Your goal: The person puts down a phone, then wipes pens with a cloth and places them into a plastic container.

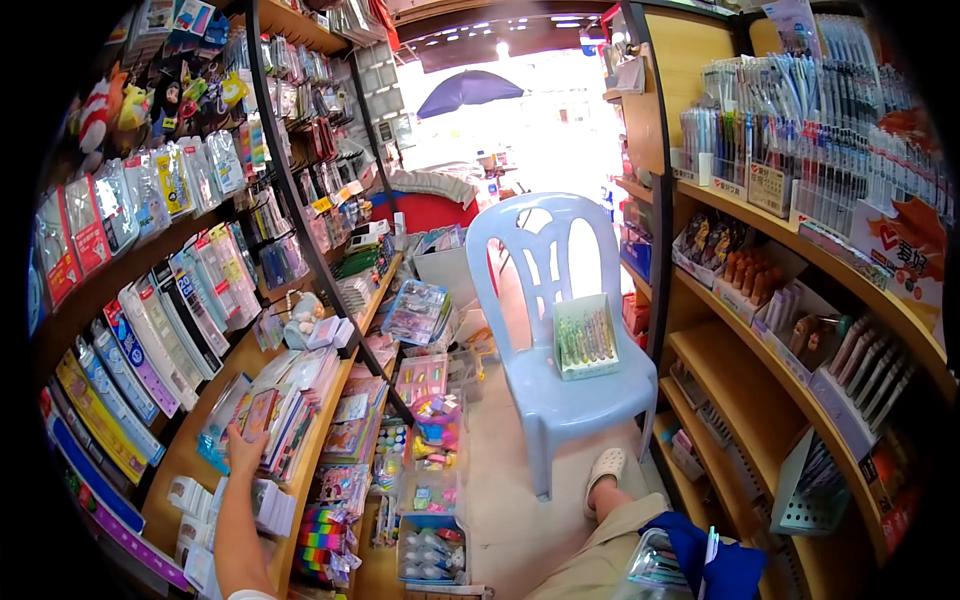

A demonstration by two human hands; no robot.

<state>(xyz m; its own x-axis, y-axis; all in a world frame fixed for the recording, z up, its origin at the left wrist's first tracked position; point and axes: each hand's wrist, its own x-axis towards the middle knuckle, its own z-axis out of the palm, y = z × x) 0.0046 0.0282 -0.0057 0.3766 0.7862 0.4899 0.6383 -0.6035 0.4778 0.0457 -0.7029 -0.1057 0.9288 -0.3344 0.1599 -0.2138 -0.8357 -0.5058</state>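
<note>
My left hand [245,452] reaches onto the left shelf, its fingers closed on the near end of a small reddish-brown flat box [259,412]. The box lies over a stack of notebooks and booklets [297,400]. Small white boxes [272,505] stand just below my wrist. My right hand is out of sight. At the bottom right, a clear case with pens [655,567] rests by my leg, beside a dark blue cloth [722,572].
A light blue plastic chair [580,400] stands in the aisle, carrying a box of green pens [587,340]. Pen racks [790,150] fill the right shelves. Packaged rulers [140,350] hang at left. Plastic bins [432,550] line the floor. My foot in a beige clog [606,468] is near the chair.
</note>
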